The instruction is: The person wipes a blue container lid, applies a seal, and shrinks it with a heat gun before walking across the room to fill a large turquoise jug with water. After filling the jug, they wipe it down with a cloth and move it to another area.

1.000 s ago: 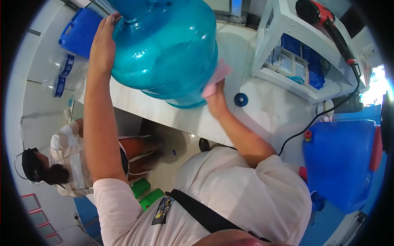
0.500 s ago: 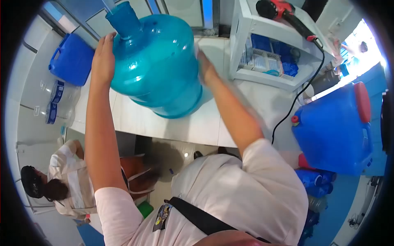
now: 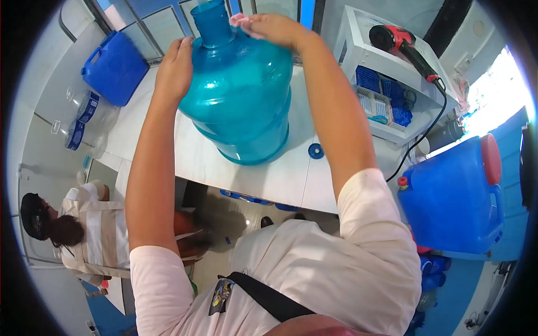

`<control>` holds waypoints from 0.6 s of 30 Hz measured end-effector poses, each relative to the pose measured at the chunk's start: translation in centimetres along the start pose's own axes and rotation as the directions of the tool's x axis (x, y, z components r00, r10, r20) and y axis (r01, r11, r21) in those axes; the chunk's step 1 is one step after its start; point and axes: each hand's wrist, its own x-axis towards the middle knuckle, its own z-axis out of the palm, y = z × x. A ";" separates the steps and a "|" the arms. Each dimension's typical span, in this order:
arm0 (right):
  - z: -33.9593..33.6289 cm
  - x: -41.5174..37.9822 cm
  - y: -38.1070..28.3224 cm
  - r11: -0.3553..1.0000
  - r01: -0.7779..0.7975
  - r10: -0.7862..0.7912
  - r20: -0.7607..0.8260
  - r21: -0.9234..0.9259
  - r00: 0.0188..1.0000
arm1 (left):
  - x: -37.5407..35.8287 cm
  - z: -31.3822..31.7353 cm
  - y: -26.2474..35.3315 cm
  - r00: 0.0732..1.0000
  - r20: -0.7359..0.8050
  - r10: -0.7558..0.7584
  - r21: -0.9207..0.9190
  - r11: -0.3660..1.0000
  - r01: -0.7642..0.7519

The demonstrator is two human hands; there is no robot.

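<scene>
A large translucent blue-green water jug (image 3: 241, 101) stands upright on the white counter, its neck (image 3: 213, 28) pointing up. Something clear enters the mouth from above; I cannot make out what. My left hand (image 3: 174, 70) lies along the jug's left shoulder, its fingers stretched flat toward the neck. At the far right of the neck, my right hand (image 3: 274, 29) pinches a small crumpled pink cloth (image 3: 240, 21) over the jug's shoulder. A round blue cap (image 3: 315, 151) rests on the counter to the jug's right, near my right forearm.
Blue jerrycans stand at left (image 3: 115, 67) and right (image 3: 448, 193). Clear bottles (image 3: 84, 120) sit at the left. A red-black heat gun (image 3: 400, 47) lies on a white shelf unit (image 3: 358, 59), its cord trailing down. Another person (image 3: 101, 227) is at the lower left.
My right hand has left the jug's right side and come up beside its neck, where the pink cloth now shows. My left hand stays against the jug. The view has shifted slightly.
</scene>
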 end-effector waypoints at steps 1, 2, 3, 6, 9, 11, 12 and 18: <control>-0.1 0.1 0.9 1.000 0.003 -0.003 0.003 0.004 1.000 | 0.0 -0.1 0.2 1.000 -0.002 -0.017 0.008 1.000 0.017; -0.2 -0.3 1.9 0.990 -0.084 0.090 -0.047 0.114 0.995 | 0.2 -0.1 0.0 1.000 -0.006 -0.017 0.013 1.000 0.018; -0.5 -0.6 2.9 0.960 -0.163 0.186 -0.083 0.226 0.979 | 0.4 -0.1 -0.6 1.000 -0.007 -0.001 0.037 0.999 0.001; 2.5 -6.7 2.8 0.847 0.065 0.048 -0.198 0.528 0.979 | 0.6 0.0 -1.1 1.000 -0.025 0.005 0.059 0.998 -0.003; 8.5 -10.7 2.4 0.906 0.378 -0.233 -0.521 0.191 0.821 | 0.7 -0.1 -1.0 0.999 -0.035 -0.021 0.045 0.999 0.023; 12.6 -12.0 1.0 0.637 0.167 -0.710 -0.489 -0.753 0.507 | 0.6 -0.5 -1.4 0.999 -0.023 -0.035 0.053 0.998 0.037; 13.4 -11.9 -0.2 0.648 0.173 -0.703 -0.495 -0.742 0.511 | 0.8 -0.7 -1.5 0.995 0.027 -0.091 -0.118 0.989 0.094; 13.8 -8.7 -8.2 0.380 0.440 -0.747 0.011 -0.814 0.665 | -0.9 -5.7 -1.2 0.973 -0.145 -0.179 -0.631 0.774 0.049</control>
